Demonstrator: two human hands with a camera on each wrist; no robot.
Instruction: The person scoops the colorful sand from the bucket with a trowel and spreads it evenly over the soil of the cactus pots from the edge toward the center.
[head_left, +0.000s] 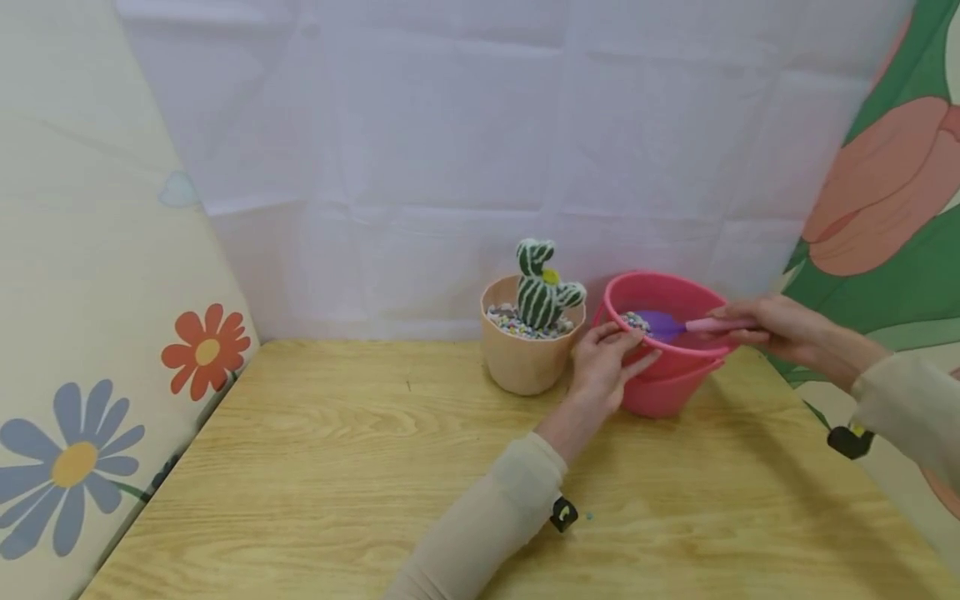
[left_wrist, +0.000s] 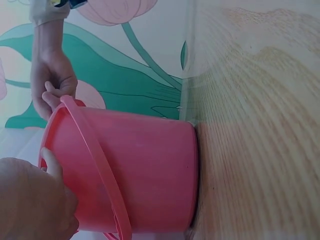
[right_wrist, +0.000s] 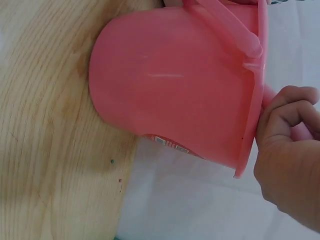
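A pink bucket (head_left: 660, 396) stands upright on the table, its handle hanging down along the front. My left hand (head_left: 600, 367) holds the bucket's near left rim; in the left wrist view its fingers (left_wrist: 67, 210) lie against the outer wall. With my right hand (head_left: 776, 325) I grip the pink handle of a small purple-bladed shovel (head_left: 662, 325) over the bucket's right rim. Small multicoloured pebbles (head_left: 636, 322) show at the blade's tip, just inside the left rim. The bucket's bottom inside is hidden. In the right wrist view, my right hand (right_wrist: 287, 150) is right beside the rim.
Left of the bucket stands a peach pot (head_left: 521, 367) with a green knitted cactus (head_left: 538, 302) in coloured pebbles. A white cloth (head_left: 450, 167) hangs behind the wooden table (head_left: 315, 467). Flower-print panels (head_left: 885, 183) flank it. A tiny pebble (head_left: 589, 516) lies near the left sleeve.
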